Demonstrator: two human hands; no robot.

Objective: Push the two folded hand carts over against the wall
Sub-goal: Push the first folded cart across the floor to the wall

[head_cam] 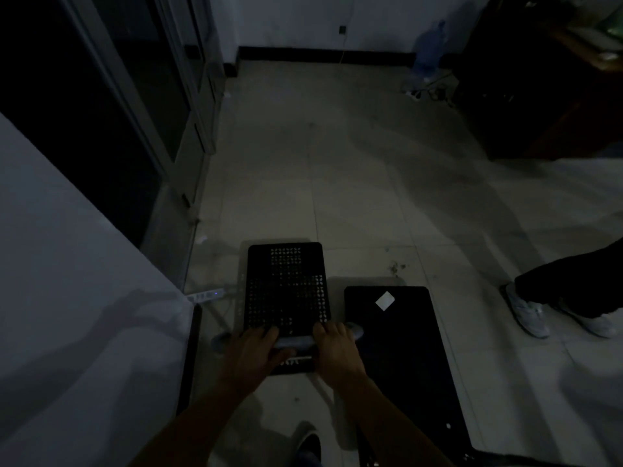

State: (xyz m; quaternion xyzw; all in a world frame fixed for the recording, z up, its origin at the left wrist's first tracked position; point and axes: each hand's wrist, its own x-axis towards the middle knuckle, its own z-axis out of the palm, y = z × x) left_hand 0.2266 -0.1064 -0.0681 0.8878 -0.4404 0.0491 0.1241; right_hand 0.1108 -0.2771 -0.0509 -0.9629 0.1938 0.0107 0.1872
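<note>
Both hands wrapped over the grey handle bar (pixel 296 342) of the left cart: left hand (pixel 251 353) gripping near its left end, right hand (pixel 333 348) near its right end. Bar is rounded tube, runs left-right across the near end of the cart.

Left cart (pixel 286 286): flat black plastic deck, perforated grid, rounded corners, long axis pointing away toward the far wall (pixel 303 18).

Right cart (pixel 404 358): smooth solid black deck, white diamond sticker (pixel 385 301), just beside the left one, parallel, set nearer.

Pale floor tiles (pixel 354 197), scuffed. White side wall (pixel 67 298) at left, power strip (pixel 205 294) at its base.
</note>
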